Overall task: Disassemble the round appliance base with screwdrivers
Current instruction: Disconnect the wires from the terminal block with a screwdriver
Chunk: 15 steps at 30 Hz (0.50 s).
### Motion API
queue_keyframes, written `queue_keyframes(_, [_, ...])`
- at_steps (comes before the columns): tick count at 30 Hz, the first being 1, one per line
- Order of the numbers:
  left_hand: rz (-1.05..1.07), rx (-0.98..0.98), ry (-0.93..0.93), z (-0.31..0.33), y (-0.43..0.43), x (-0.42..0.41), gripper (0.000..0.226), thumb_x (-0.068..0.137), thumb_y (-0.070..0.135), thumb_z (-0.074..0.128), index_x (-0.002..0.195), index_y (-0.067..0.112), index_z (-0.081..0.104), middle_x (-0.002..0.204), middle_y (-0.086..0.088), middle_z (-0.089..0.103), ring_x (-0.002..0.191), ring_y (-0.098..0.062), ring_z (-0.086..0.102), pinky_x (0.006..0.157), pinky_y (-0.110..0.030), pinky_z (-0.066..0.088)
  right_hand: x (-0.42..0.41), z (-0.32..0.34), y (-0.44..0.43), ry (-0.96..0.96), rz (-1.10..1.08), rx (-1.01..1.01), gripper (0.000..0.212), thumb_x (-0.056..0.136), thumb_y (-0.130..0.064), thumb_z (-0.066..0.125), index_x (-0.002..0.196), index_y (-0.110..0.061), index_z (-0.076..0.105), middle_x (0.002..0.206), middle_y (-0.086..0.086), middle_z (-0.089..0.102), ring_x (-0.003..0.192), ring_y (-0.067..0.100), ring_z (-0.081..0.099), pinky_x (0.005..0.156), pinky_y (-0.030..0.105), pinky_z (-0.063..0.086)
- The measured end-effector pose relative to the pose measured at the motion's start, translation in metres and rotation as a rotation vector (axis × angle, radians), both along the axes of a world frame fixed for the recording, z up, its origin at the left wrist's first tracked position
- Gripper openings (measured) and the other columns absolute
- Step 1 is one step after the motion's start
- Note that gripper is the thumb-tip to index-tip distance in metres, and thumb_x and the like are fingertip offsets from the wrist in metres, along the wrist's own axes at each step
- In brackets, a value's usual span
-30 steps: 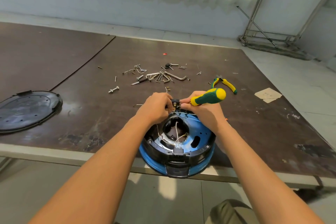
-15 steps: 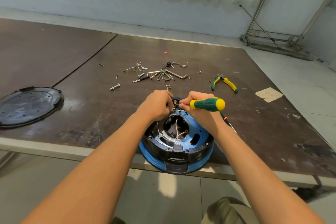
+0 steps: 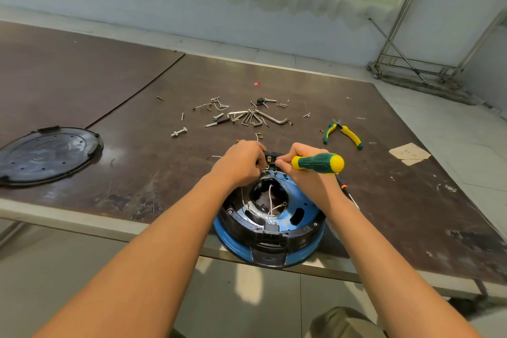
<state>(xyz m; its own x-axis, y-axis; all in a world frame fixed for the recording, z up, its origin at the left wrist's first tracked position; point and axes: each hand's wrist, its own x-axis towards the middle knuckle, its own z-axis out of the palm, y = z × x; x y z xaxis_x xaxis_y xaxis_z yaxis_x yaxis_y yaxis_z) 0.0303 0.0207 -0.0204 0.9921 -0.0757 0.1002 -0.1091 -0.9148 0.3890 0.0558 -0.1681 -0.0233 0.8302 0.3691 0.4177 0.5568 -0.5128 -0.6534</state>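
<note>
Table [image 3: 384,145]: dark brown board, scuffed near the front edge.
Front edge: round appliance base [image 3: 301,217], overhanging.
Left: black round cover [image 3: 46,156].
Middle: loose bolts and hex keys [image 3: 258,118].
Right: pliers [image 3: 343,133], paper scrap [image 3: 410,153], perhaps a thin screwdriver [image 3: 347,191].

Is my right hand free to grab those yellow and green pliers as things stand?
Probably not yet: the right hand grips the screwdriver. The pliers lie uncovered on the table beyond it.

blue-black base [image 3: 299,228], green-yellow screwdriver [image 3: 319,163]
</note>
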Motion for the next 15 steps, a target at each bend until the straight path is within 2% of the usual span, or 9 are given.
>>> queue_keyframes(6, [-0.009,-0.008,0.013,-0.0010,0.0005,0.0013,0.020,0.086,0.008,0.064,0.091,0.021,0.079,0.139,0.007,0.056,0.112,-0.020,0.059,0.096,-0.038,0.050,-0.0055,0.0066,0.0040,-0.004,0.030,0.018,0.029,0.092,-0.012,0.076,0.070,-0.014,0.057,0.061,-0.015,0.054,0.060,-0.004,0.056,0.053,0.011,0.039])
queue_keyframes(15, [-0.023,0.019,0.000,0.0017,-0.0008,-0.0004,0.019,0.087,0.008,0.064,0.092,0.019,0.078,0.140,0.005,0.056,0.113,-0.020,0.059,0.096,-0.037,0.050,-0.0008,0.0091,0.0037,-0.015,0.110,0.055,0.024,0.090,-0.007,0.077,0.074,-0.007,0.059,0.065,-0.005,0.056,0.062,0.002,0.055,0.060,0.010,0.038])
